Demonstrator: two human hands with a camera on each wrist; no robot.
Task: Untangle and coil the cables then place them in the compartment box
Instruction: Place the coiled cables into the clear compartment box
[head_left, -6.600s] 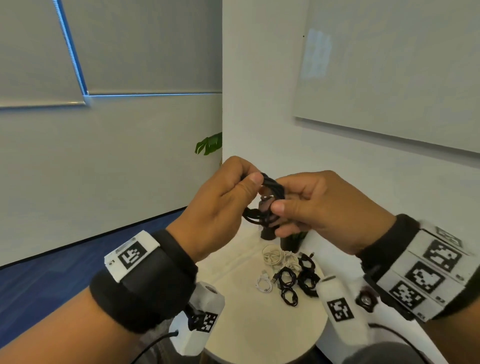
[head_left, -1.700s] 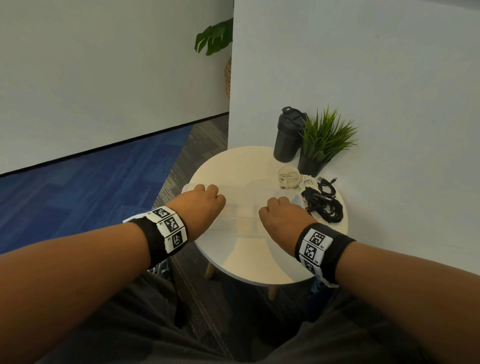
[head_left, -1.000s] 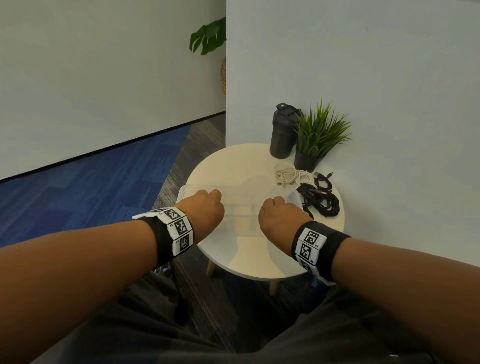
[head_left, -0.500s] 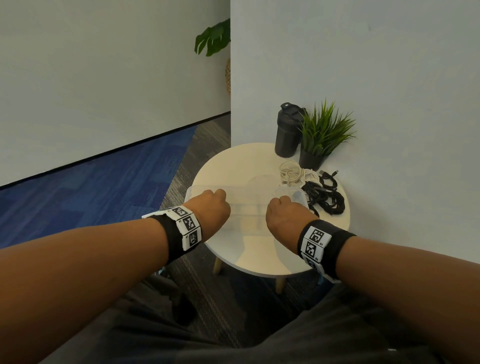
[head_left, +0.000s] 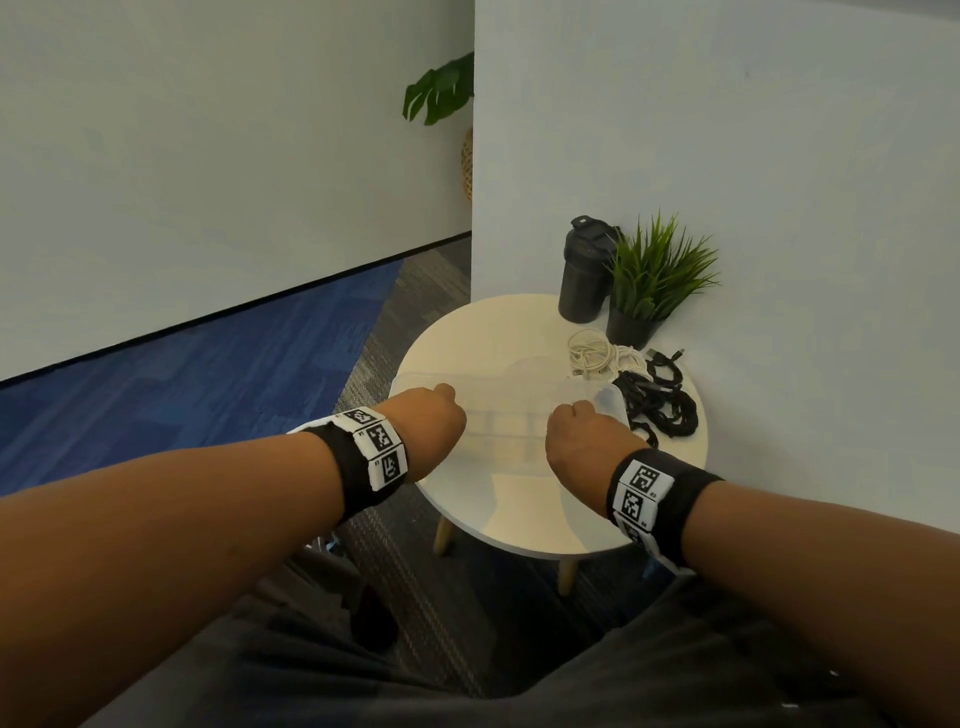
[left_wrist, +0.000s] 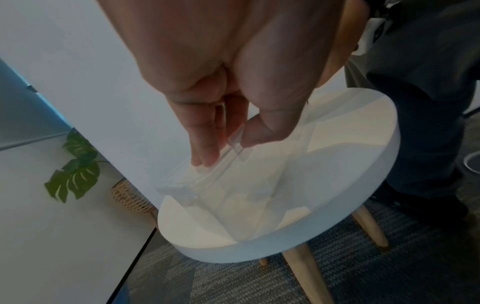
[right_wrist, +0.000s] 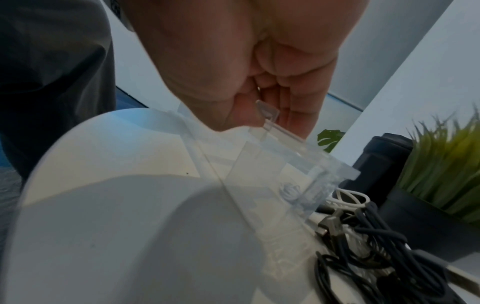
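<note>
A clear plastic compartment box (head_left: 511, 423) lies on the round white table (head_left: 519, 519). My left hand (head_left: 431, 421) pinches a clear latch tab (left_wrist: 235, 142) on the box's front left edge between thumb and fingers (left_wrist: 205, 148). My right hand (head_left: 576, 431) pinches the matching tab (right_wrist: 267, 112) on the right. A tangled heap of black cables (head_left: 660, 410) lies just right of the box, and white cables (head_left: 597, 356) lie behind it. In the right wrist view the black cables (right_wrist: 376, 246) and a white cable (right_wrist: 350, 197) sit beside the box's end wall.
A black shaker bottle (head_left: 584, 278) and a small potted grass plant (head_left: 649, 280) stand at the table's far edge against the white wall. The table is small, with wooden legs (left_wrist: 306, 273) over carpet. My lap is right below its near edge.
Several seconds ago both hands held a black cable coil up in the air. Since then they have come down onto the box, and over the last second they have stayed on its front tabs.
</note>
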